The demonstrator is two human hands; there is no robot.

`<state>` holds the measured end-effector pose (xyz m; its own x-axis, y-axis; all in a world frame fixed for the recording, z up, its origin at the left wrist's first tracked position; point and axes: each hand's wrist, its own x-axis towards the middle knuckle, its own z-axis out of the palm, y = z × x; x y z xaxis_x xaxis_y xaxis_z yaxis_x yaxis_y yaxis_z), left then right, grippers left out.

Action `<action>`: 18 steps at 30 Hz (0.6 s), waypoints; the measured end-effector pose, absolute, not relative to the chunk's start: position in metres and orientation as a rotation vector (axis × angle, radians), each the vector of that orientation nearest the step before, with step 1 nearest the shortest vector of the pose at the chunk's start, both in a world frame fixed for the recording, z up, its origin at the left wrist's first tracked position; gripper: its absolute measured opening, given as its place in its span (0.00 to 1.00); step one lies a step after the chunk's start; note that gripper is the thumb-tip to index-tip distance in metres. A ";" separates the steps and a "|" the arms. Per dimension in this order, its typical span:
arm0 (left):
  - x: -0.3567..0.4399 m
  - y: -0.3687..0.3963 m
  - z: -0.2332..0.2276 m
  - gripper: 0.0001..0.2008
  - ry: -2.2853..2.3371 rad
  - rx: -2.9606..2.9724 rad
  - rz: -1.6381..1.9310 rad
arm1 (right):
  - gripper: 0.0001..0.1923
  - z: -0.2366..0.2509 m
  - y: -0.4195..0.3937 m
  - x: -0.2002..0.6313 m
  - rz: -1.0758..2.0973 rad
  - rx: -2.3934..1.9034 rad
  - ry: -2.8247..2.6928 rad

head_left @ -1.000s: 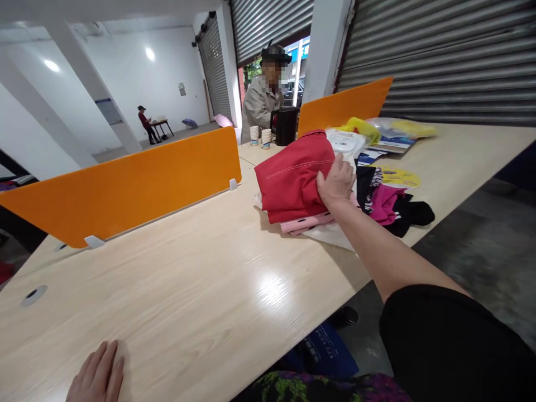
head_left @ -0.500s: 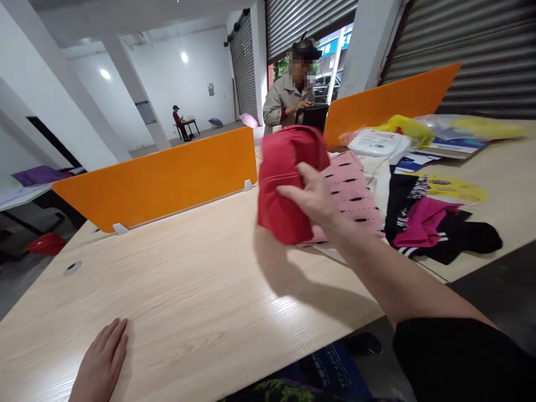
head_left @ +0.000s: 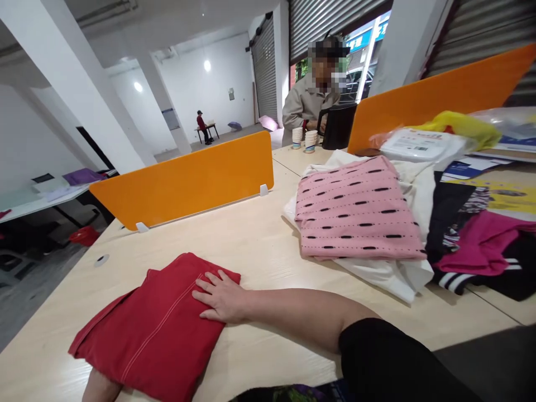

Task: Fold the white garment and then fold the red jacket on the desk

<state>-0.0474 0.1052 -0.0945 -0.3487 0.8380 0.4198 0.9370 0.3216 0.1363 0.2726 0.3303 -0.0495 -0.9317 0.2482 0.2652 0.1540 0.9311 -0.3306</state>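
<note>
A folded red garment (head_left: 151,324) lies on the wooden table (head_left: 259,245) close in front of me. My right hand (head_left: 221,298) rests flat on its right edge, fingers spread. My left hand is under the garment's near corner; only the wrist (head_left: 100,388) shows, so its grip is hidden. To the right lies a folded pink top with black dashes (head_left: 355,209) on a white cloth (head_left: 397,273).
Orange dividers (head_left: 188,178) stand along the table's middle. Black, striped and magenta clothes (head_left: 477,245) lie at the right, with plastic bags (head_left: 422,145) behind. A person (head_left: 312,97) stands at the far end by paper cups (head_left: 304,138) and a black kettle (head_left: 337,125).
My right hand lifted the red garment off the pile, carried it left and laid it down in front of me. The pink top is now uncovered. My left hand went beneath the garment.
</note>
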 end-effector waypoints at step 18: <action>-0.074 0.114 -0.134 0.27 -2.325 -1.633 -0.741 | 0.21 -0.043 0.354 0.274 0.210 -0.749 -2.591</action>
